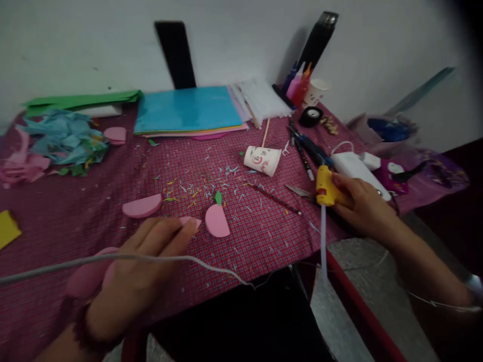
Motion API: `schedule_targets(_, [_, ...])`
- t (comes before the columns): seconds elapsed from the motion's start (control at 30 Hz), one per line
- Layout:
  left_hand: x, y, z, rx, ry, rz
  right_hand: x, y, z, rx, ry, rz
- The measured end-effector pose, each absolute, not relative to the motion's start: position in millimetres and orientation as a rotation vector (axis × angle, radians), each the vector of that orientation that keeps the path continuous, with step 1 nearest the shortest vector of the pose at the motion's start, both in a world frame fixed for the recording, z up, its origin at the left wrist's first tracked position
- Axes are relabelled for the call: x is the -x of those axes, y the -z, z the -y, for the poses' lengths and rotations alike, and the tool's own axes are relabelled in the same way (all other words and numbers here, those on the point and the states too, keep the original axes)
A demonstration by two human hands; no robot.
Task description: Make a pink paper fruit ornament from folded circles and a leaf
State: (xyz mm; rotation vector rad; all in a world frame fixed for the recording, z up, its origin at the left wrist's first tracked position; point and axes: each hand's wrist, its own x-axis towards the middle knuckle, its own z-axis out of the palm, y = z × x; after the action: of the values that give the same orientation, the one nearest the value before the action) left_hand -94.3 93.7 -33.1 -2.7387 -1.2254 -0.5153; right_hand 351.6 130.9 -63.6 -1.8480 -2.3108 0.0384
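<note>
My right hand [368, 206] is closed around a yellow hot glue gun [325, 186] at the table's right edge. A long translucent glue stick [323, 241] sticks out of the gun towards me. At the left front, the fingers of my left hand [147, 256] pinch a pink paper piece [191, 221], mostly hidden beneath them. Just right of those fingertips lies a pink half-round piece [217, 221] with a green leaf [218, 198] at its top. Another pink half-round [142, 206] lies behind my left hand, and more pink pieces [88, 275] show beside its wrist.
A white cable [181, 258] crosses over my left hand. A paper cup [263, 160] lies on its side amid paper scraps, with a pencil [273, 198] and scissors [300, 191] nearby. Blue sheets [188, 110] lie at the back; a white power strip [360, 173] is at right.
</note>
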Motion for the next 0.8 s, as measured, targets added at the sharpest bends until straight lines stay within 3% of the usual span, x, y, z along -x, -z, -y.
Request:
schedule_targets(0.27, [79.7, 33.3, -103.9, 2.676, 0.485, 0.597, -335.8, 35.1, -116.8, 1.846, 0.025, 2.314])
schedule_targets(0.33, [75.8, 38.0, -104.6, 2.719, 0.538, 0.484, -302.6, 25.2, -111.0, 1.763, -0.182, 2.121])
schedule_targets(0.47, [70.3, 45.5, -107.1, 2.778, 0.629, 0.411, -222.3, 20.5, -111.7, 1.507, -1.265, 1.915])
schedule_targets(0.57, [67.3, 46.4, -106.7, 2.821, 0.649, 0.386, -179.9, 26.7, -122.0, 1.383, -1.762, 1.696])
schedule_targets(0.8, [64.7, 45.9, -104.9, 2.859, 0.682, 0.385, -150.4, 41.1, -137.2, 1.257, -2.107, 1.392])
